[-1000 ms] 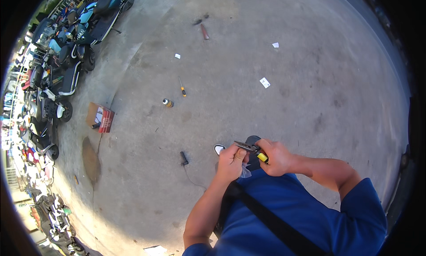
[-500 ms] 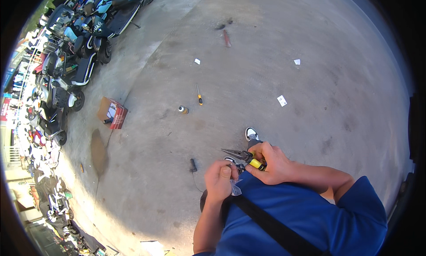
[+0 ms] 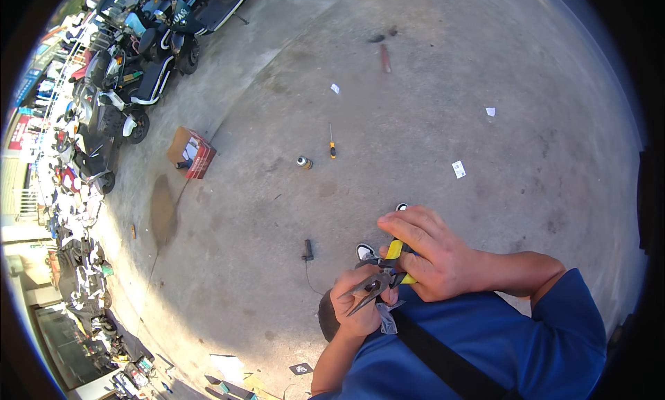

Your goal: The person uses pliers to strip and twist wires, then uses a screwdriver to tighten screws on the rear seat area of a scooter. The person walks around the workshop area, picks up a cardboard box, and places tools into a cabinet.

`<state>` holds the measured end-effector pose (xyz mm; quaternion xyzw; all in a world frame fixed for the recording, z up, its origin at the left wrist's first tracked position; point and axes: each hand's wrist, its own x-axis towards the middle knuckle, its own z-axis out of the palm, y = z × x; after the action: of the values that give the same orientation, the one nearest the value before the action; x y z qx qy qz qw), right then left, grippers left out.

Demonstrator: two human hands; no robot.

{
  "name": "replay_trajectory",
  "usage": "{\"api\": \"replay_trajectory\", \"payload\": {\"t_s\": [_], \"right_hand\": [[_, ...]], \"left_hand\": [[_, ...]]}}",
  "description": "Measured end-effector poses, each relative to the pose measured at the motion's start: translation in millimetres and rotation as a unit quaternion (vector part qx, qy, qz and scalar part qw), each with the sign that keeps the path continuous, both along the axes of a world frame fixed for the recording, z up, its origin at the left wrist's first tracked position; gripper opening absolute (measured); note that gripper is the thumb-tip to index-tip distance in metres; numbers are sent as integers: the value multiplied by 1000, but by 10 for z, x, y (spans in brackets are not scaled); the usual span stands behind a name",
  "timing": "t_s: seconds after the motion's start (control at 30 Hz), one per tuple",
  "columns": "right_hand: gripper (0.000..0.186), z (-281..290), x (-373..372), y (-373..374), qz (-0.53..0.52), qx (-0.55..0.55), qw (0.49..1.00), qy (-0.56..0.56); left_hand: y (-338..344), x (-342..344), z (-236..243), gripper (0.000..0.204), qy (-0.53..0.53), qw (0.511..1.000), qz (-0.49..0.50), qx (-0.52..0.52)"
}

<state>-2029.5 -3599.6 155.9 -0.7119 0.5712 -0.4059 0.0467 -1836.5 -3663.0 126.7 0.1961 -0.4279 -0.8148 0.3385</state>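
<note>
My right hand holds long-nose pliers with yellow and black handles, its upper fingers stretched along one handle. The metal jaws are parted and point down to the left, crossing in front of my left hand. Closed in front of my body, the left hand has a clear plastic bag hanging at its side. Whatever else lies in its fingers is hidden behind the jaws. On the ground to the left is a small black cylindrical thing with a thin cord trailing toward me.
An open red cardboard box stands to the left on the concrete. Farther out lie a can, a screwdriver, a red tool-like bar and white paper pieces. Parked scooters line the left side.
The pliers have swung from pointing left to pointing down-left over my left hand. My right hand's grip has loosened, with fingers more extended. The whole view has shifted slightly.
</note>
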Motion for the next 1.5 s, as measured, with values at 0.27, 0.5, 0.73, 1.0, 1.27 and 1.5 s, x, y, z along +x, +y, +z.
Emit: {"api": "replay_trajectory", "payload": {"t_s": [0.27, 0.5, 0.73, 1.0, 1.27, 1.5], "right_hand": [[28, 93, -6, 25, 12, 15, 999, 28], [29, 172, 36, 71, 10, 32, 999, 12], [26, 187, 58, 147, 13, 47, 999, 12], [22, 244, 17, 242, 18, 55, 997, 57], [20, 288, -27, 209, 21, 32, 996, 79], [27, 222, -93, 168, 34, -14, 999, 29]], "left_hand": [[66, -2, 76, 12, -15, 999, 10, -39], [133, 33, 159, 19, -54, 996, 23, 71], [139, 52, 178, 35, -148, 987, 31, -58], [116, 77, 117, 33, -77, 986, 9, -148], [100, 149, -29, 15, -122, 969, 51, -208], [26, 132, -33, 14, -94, 956, 20, -278]]}}
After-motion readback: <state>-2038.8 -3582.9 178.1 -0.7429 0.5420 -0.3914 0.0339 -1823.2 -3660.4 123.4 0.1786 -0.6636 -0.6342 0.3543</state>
